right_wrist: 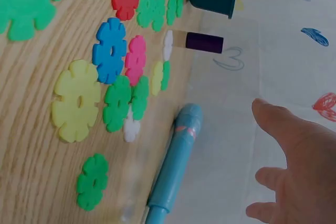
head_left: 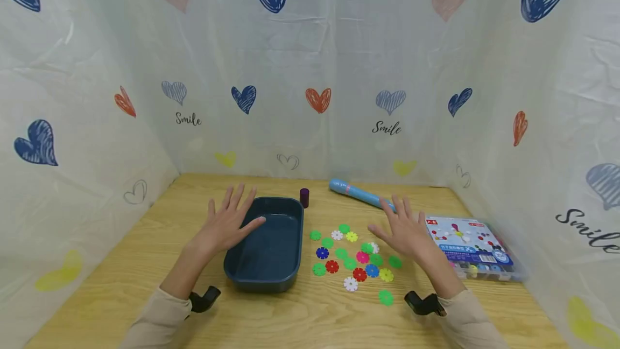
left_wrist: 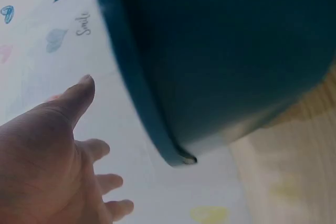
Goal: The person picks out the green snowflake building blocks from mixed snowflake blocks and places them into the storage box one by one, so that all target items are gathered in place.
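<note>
My left hand point(head_left: 225, 228), fingers spread and holding nothing, hovers at the left rim of a dark blue plastic basin point(head_left: 266, 252). In the left wrist view its thumb and fingertips show apart from the basin wall point(left_wrist: 220, 66). With fingers spread too, my right hand point(head_left: 404, 230) is raised over the right side of a scatter of flower-shaped plastic discs. Among them are a green disc point(head_left: 386, 297), a yellow disc point(right_wrist: 77, 100), a blue disc point(right_wrist: 110, 51) and a red disc point(head_left: 360, 274). Nothing is in the right hand.
Behind the discs lies a light blue tube point(head_left: 358, 194) with a rounded end. A small dark purple cylinder point(head_left: 304, 198) stands near the basin's far right corner. On the right is a clear-sided box point(head_left: 472, 244) with a printed lid. Heart-patterned curtains enclose the wooden table point(head_left: 145, 263).
</note>
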